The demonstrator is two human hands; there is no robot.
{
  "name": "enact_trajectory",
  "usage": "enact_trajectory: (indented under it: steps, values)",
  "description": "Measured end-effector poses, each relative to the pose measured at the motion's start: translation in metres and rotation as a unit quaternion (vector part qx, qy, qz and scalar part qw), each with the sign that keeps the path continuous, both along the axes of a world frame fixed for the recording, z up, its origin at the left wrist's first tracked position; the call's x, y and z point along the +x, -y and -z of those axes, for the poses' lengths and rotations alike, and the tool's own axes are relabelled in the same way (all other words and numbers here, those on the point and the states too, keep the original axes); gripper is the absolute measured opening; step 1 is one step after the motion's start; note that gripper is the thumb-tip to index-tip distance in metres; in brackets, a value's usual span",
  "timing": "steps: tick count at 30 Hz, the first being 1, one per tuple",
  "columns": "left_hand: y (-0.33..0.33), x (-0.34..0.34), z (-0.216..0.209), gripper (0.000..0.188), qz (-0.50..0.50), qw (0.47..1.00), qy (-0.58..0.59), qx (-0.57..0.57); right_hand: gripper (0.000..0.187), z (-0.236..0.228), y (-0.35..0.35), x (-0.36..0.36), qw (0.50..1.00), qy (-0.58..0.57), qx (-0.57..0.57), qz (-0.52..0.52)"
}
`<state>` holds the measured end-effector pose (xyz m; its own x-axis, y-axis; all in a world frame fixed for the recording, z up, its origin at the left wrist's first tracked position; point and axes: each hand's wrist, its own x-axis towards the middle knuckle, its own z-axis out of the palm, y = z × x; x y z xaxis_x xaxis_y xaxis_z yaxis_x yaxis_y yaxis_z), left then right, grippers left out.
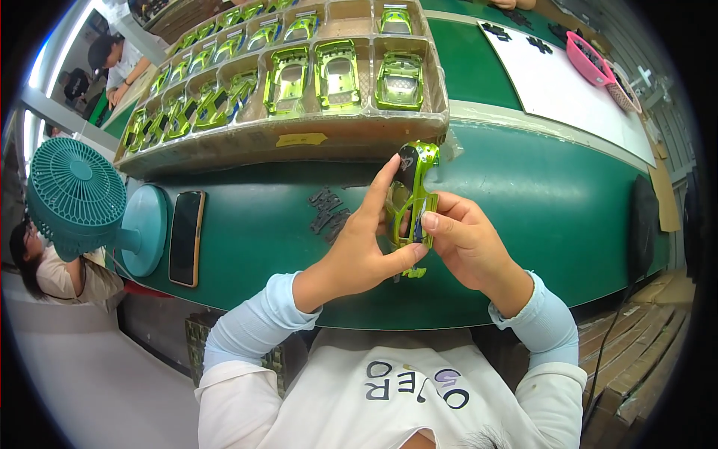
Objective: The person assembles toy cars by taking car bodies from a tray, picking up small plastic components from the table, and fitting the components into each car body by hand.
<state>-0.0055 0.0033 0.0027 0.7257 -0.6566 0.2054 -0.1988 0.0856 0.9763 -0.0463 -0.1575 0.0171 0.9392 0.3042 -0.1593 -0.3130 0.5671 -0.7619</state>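
Observation:
A shiny lime-green toy car body (410, 198) with a black hood is held upright on its end over the green table. My left hand (360, 243) grips it from the left, index finger stretched along its edge and thumb near the lower end. From the right, my right hand (467, 236) pinches its side between thumb and fingers. Whether a small part sits in that pinch is hidden. Left of the car body, partly behind my left hand, lies a small pile of black plastic parts (326, 209).
Beyond my hands stands a divided box (299, 138) of green car bodies. At left are a teal fan (78, 191) and a phone (186, 239). A white board (568, 97) with black parts and a pink basket (587, 58) lies far right. Other people sit at left.

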Motion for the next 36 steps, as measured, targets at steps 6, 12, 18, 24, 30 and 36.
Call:
enact_trajectory:
  steps: [6, 12, 18, 24, 30, 36]
  values:
    - [-0.003, 0.001, -0.001, 0.092, 0.034, 0.990, -0.104, -0.087, 0.026, -0.002, 0.005, 0.003, 0.992, -0.006, 0.109, -0.058]
    - [-0.011, 0.007, -0.011, 0.084, 0.062, 0.997, -0.014, -0.036, 0.021, 0.001, 0.008, 0.001, 0.979, 0.170, -0.079, -0.080]
    - [-0.011, 0.013, -0.001, 0.069, 0.043, 0.961, 0.270, -0.048, 0.018, -0.011, 0.009, -0.002, 0.850, 0.383, -0.360, -0.034]
    - [-0.010, 0.010, 0.003, 0.062, 0.055, 0.958, 0.272, -0.066, 0.019, -0.015, 0.011, -0.003, 0.837, 0.377, -0.394, -0.044]
    - [-0.008, 0.009, -0.001, 0.059, 0.049, 0.951, 0.299, -0.054, 0.021, -0.011, 0.012, -0.003, 0.847, 0.367, -0.383, -0.048]
    - [-0.010, 0.010, 0.001, 0.056, 0.050, 0.953, 0.291, -0.063, 0.032, -0.008, 0.015, 0.001, 0.754, 0.487, -0.440, -0.016]
